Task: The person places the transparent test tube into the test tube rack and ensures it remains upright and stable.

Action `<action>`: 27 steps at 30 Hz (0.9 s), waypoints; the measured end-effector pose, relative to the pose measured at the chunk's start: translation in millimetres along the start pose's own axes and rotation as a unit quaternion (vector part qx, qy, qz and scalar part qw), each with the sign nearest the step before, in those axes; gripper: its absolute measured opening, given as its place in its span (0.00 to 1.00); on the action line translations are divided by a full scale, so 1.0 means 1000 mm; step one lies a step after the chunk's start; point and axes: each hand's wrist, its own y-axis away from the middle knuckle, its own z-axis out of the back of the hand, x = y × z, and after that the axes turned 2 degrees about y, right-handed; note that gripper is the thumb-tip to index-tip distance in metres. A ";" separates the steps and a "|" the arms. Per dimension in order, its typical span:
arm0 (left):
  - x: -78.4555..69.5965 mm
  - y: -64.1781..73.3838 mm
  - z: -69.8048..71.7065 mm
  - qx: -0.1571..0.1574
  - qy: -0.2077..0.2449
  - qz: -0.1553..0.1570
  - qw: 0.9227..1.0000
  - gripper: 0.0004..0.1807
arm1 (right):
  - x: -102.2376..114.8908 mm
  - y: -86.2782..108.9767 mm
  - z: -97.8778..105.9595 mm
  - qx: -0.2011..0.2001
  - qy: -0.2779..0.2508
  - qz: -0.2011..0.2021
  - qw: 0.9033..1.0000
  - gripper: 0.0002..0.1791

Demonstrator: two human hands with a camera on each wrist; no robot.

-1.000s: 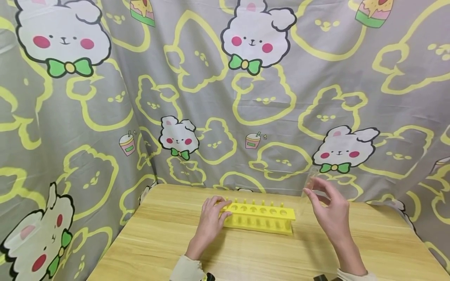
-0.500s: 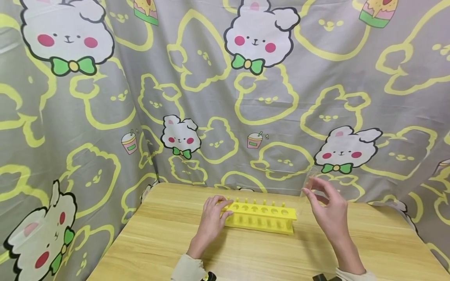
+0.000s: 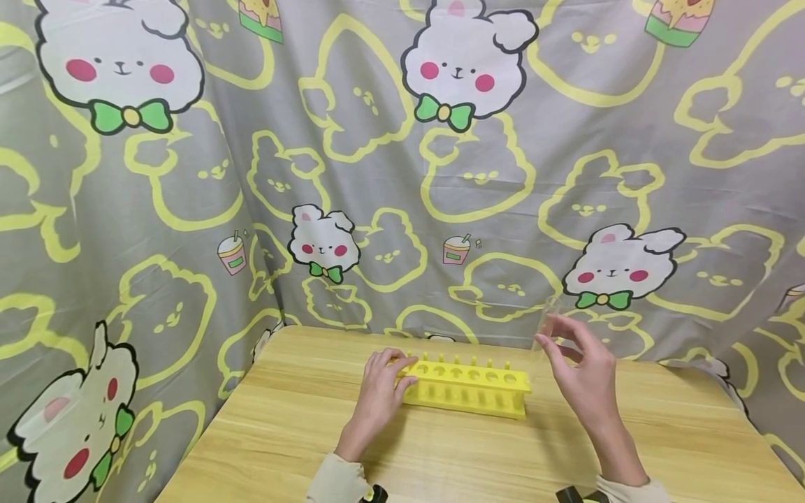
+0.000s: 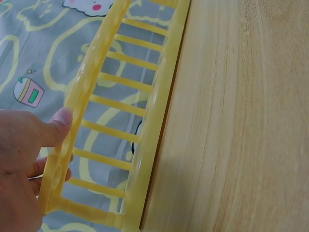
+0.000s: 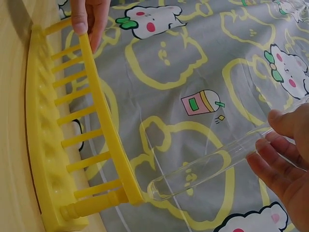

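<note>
A yellow test tube rack [image 3: 474, 375] stands on the table, with a row of round holes on top and a row of pegs behind. My left hand [image 3: 377, 384] grips its left end. In the left wrist view the thumb [image 4: 62, 118] presses the top bar and fingertips show beneath it. My right hand [image 3: 588, 367] pinches a clear test tube [image 5: 203, 169] near its upper end, to the right of the rack. The tube tilts, and its rounded lower end is close to the rack's right end; whether they touch, I cannot tell. No tubes show in the rack.
The wooden table [image 3: 302, 447] extends around the rack on all sides. A grey curtain [image 3: 377, 175] with rabbit prints hangs right behind the table's back edge and along the left and right.
My right hand has moved slightly left with the test tube, closer to the rack's right end. The left hand keeps its grip on the rack. The head view has shifted a little.
</note>
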 end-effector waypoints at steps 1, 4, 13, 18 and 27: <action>0.000 0.000 0.000 0.000 -0.001 0.000 1.000 0.20 | 0.000 0.000 0.000 0.001 0.000 0.000 1.000 0.23; 0.000 -0.001 0.000 -0.002 -0.007 -0.002 1.000 0.20 | 0.000 -0.001 -0.001 0.003 -0.003 0.000 1.000 0.24; 0.000 0.000 0.001 -0.002 -0.007 -0.001 1.000 0.20 | 0.000 0.000 -0.005 0.007 -0.004 -0.001 1.000 0.23; 0.001 0.000 0.001 -0.002 -0.007 0.000 1.000 0.20 | 0.000 0.000 -0.007 0.006 0.001 0.008 1.000 0.23; 0.001 0.000 0.000 -0.001 -0.010 0.000 1.000 0.21 | 0.002 0.000 -0.009 0.010 -0.001 0.006 1.000 0.23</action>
